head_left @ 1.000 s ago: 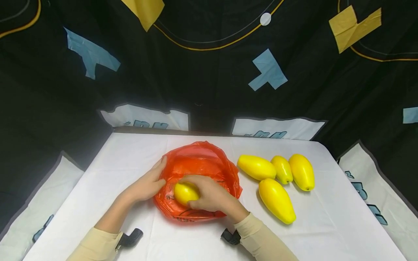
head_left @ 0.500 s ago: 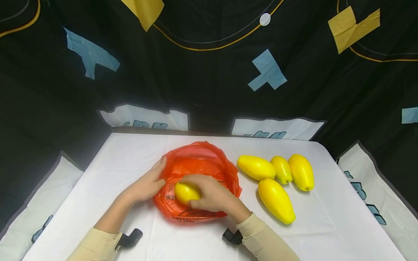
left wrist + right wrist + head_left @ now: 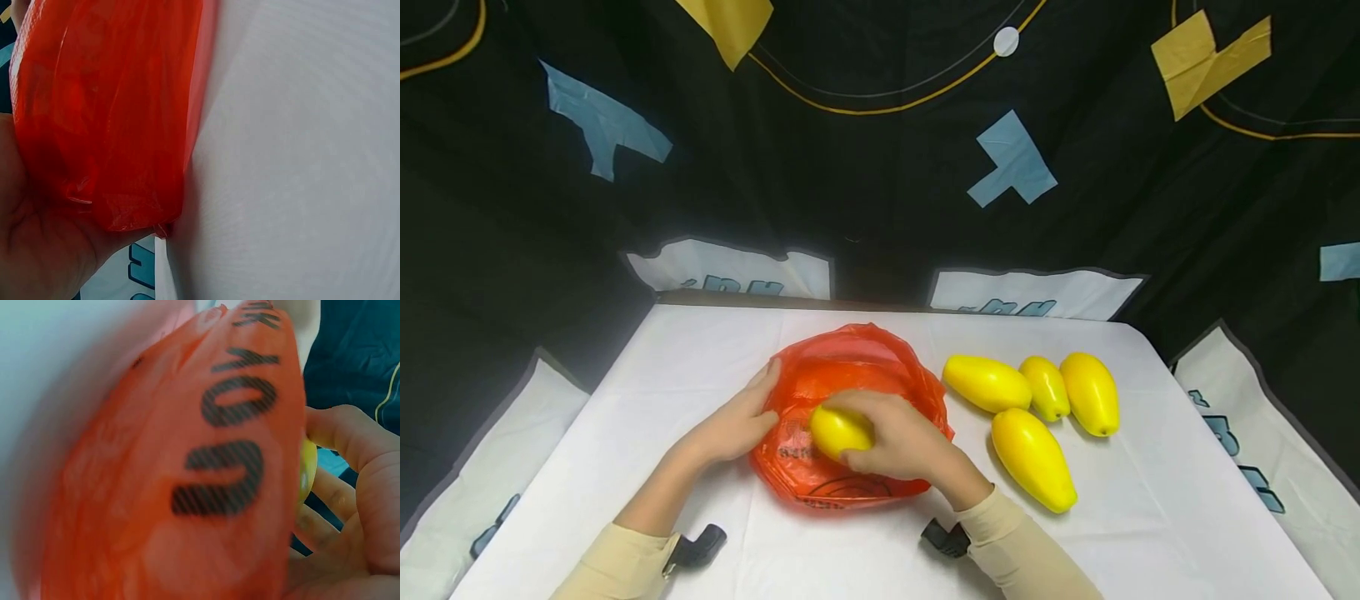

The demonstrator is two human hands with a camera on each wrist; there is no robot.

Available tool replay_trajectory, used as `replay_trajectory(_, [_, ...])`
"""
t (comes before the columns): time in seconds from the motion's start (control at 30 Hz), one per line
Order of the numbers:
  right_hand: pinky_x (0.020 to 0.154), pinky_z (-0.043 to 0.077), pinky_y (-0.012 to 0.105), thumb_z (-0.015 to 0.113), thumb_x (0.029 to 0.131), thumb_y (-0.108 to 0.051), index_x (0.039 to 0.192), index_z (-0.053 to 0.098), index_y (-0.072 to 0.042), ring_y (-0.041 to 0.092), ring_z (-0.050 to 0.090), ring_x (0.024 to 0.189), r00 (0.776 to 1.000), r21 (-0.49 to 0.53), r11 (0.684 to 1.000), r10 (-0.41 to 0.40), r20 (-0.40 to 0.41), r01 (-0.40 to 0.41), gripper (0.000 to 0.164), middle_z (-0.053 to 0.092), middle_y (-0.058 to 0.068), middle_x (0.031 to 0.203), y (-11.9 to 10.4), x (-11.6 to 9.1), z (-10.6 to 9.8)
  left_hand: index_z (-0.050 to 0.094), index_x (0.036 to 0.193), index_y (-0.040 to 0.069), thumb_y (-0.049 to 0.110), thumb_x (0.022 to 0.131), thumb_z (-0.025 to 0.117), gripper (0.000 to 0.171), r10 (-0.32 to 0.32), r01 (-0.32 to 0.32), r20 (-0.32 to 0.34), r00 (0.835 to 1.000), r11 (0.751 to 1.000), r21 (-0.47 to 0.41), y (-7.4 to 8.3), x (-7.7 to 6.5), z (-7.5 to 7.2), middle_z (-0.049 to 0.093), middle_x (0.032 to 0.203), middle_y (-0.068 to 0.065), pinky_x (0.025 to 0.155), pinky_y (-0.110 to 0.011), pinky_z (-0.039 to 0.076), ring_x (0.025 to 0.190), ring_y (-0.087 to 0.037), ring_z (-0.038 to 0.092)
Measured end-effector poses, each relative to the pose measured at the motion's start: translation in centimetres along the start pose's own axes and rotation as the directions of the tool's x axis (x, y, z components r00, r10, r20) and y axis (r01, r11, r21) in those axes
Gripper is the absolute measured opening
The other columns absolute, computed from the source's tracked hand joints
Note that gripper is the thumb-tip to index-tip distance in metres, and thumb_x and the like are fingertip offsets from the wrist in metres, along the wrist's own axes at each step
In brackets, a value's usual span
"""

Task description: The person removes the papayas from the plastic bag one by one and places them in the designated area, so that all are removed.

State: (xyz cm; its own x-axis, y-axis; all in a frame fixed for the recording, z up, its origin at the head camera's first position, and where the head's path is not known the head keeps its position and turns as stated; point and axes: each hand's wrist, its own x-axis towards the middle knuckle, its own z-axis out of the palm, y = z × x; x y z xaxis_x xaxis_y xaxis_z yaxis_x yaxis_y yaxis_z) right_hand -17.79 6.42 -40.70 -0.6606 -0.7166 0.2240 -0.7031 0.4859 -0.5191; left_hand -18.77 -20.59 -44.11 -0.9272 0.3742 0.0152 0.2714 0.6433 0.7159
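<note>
A red plastic bag (image 3: pixel 857 375) sits on the white table with its mouth spread wide. My right hand (image 3: pixel 898 437) grips a yellow papaya (image 3: pixel 840 432) over the bag's mouth, fingers and thumb on either side of it. Against the bag's left side rests my left hand (image 3: pixel 737 421), its fingers fairly straight along the plastic. The left wrist view shows the bag's red wall (image 3: pixel 112 112) lying against that palm. In the right wrist view, black print on the bag (image 3: pixel 225 469) fills the middle, and only a sliver of the papaya (image 3: pixel 307 469) shows by the right fingers.
To the bag's right lie several more yellow papayas: one long one (image 3: pixel 987 383), a smaller one (image 3: pixel 1045 388), one at the far right (image 3: pixel 1090 394) and one nearer (image 3: pixel 1033 460). A black cloth (image 3: pixel 880 192) hangs behind the table (image 3: pixel 1150 500).
My right hand has moved slightly right and upward with the papaya, uncovering more of the bag's print. The left hand stays against the bag, and the other papayas lie where they were.
</note>
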Motion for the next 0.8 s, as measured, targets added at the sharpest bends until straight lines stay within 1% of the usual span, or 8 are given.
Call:
replay_trajectory(0.13, [0.099, 0.046, 0.032, 0.077, 0.079, -0.028, 0.133, 0.057, -0.027, 0.005, 0.051, 0.111, 1.000, -0.006, 1.000, 0.008, -0.015, -0.008, 0.058, 0.056, -0.018, 0.126, 0.0, -0.3, -0.6, 0.005, 0.153, -0.005, 0.003, 0.093, 0.047, 0.074, -0.002, 0.002, -0.001, 1.000, 1.000, 0.004, -0.1, -0.1, 0.0, 0.002, 0.161, -0.020, 0.115, -0.055, 0.013, 0.147, -0.036, 0.005])
replay_trajectory(0.33, [0.098, 0.047, 0.033, 0.077, 0.079, -0.029, 0.135, 0.056, -0.025, 0.007, 0.052, 0.113, 0.999, -0.014, 1.000, 0.023, -0.037, -0.023, 0.059, 0.057, -0.016, 0.129, -0.1, -0.8, -1.7, 0.004, 0.152, -0.007, 0.001, 0.092, 0.046, 0.074, 0.021, -0.021, -0.002, 1.000, 1.000, 0.008, -0.1, -0.1, 0.0, 0.000, 0.160, -0.023, 0.116, -0.055, 0.010, 0.147, -0.036, 0.003])
replay_trajectory(0.5, [0.099, 0.047, 0.034, 0.077, 0.078, -0.027, 0.134, 0.057, -0.023, 0.008, 0.053, 0.116, 0.998, -0.013, 1.000, 0.014, -0.065, -0.015, 0.060, 0.057, -0.014, 0.130, -0.2, -1.3, -2.6, 0.004, 0.152, -0.008, 0.001, 0.092, 0.046, 0.074, 0.032, -0.032, -0.003, 0.999, 0.999, 0.002, 0.0, 0.0, 0.0, 0.000, 0.160, -0.024, 0.116, -0.055, 0.010, 0.147, -0.036, 0.002])
replay_trajectory(0.67, [0.101, 0.044, 0.032, 0.077, 0.077, -0.027, 0.134, 0.058, -0.025, 0.004, 0.050, 0.120, 0.993, -0.027, 0.998, 0.046, -0.108, -0.049, 0.060, 0.056, -0.018, 0.131, -0.2, -2.1, -3.5, 0.003, 0.152, -0.008, 0.001, 0.092, 0.046, 0.074, 0.028, -0.028, 0.000, 1.000, 1.000, -0.002, 0.0, 0.0, 0.0, 0.000, 0.160, -0.024, 0.116, -0.056, 0.010, 0.147, -0.036, 0.002])
replay_trajectory(0.8, [0.103, 0.043, 0.032, 0.077, 0.078, -0.027, 0.135, 0.057, -0.027, 0.003, 0.048, 0.123, 0.988, -0.035, 0.996, 0.074, -0.139, -0.080, 0.061, 0.053, -0.020, 0.134, 0.0, -2.7, -4.2, 0.003, 0.152, -0.007, 0.001, 0.092, 0.045, 0.074, 0.023, -0.023, 0.001, 1.000, 1.000, -0.001, 0.0, -0.1, 0.0, -0.001, 0.160, -0.023, 0.116, -0.056, 0.010, 0.147, -0.037, 0.002])
